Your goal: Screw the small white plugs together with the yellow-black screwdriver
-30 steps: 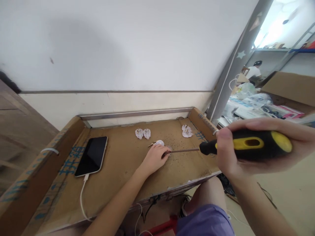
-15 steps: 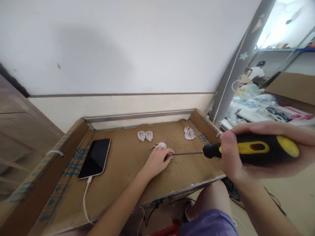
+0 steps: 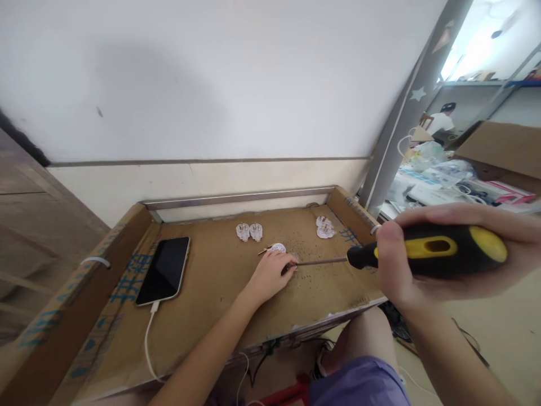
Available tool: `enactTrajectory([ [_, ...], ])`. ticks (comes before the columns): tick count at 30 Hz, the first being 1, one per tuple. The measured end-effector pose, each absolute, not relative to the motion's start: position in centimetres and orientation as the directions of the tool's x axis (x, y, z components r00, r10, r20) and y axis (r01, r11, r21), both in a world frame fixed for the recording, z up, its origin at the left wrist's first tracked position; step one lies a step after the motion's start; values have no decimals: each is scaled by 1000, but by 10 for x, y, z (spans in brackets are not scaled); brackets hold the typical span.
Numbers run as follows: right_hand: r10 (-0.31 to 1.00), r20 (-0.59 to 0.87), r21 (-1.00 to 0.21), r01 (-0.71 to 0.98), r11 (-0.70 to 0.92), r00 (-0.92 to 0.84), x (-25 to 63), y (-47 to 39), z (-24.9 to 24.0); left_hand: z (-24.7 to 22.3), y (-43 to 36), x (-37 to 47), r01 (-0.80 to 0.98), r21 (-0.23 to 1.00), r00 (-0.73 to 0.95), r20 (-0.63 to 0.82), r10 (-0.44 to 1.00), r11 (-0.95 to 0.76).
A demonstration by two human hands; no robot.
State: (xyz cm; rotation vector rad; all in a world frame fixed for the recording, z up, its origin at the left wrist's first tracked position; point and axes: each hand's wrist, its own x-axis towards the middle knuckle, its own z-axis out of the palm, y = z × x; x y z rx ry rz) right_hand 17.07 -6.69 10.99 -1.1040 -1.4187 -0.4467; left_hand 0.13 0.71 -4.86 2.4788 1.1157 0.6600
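Observation:
My right hand [image 3: 397, 265] is wrapped round the black and yellow handle of a screwdriver [image 3: 429, 248]. Its long shaft points left, and the tip meets the fingertips of my left hand [image 3: 270, 273]. Those fingers are closed and press a small pale plug part against the cardboard; most of that part is hidden under them. Just beyond the knuckles shows a white plug piece [image 3: 278, 247] with a brass pin sticking out to its left. Two pale plugs with metal pins [image 3: 249, 232] lie side by side farther back. Another pair of plug pieces [image 3: 325, 228] lies at the back right.
A phone [image 3: 164, 270] with a white cable lies on the left of the cardboard-covered tabletop [image 3: 211, 282]. Raised cardboard sides and a metal bar [image 3: 240, 197] border it. Dark specks are scattered near my left hand. A person sits far off at the right, beyond a cluttered table.
The screwdriver and my right hand have shifted very slightly to the left and up. My left hand stays in the same place on the cardboard.

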Motion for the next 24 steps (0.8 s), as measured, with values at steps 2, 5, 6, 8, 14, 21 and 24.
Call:
enactTrajectory([
  [2, 241, 944, -320, 811, 491, 226, 169, -67, 110, -49, 7, 1, 610, 475, 582, 274, 766, -634],
  [5, 153, 959, -284, 810, 514, 238, 165, -66, 113, -50, 8, 2, 604, 477, 581, 286, 762, -639],
  [6, 128, 965, -261, 803, 536, 228, 164, -66, 115, -50, 8, 2, 601, 480, 581, 287, 762, -639],
  [8, 94, 970, -236, 779, 581, 224, 161, -66, 118, -50, 8, 2, 598, 487, 581, 285, 763, -637],
  [14, 104, 975, -218, 751, 623, 196, 159, -64, 120, -50, 7, 2, 597, 483, 580, 291, 761, -640],
  [21, 431, 901, -343, 689, 638, 49, 171, -48, 130, -51, 8, 2, 606, 471, 578, 292, 762, -641],
  [24, 597, 797, -368, 713, 596, -87, 180, -44, 142, -52, 8, 2, 603, 465, 581, 300, 757, -648],
])
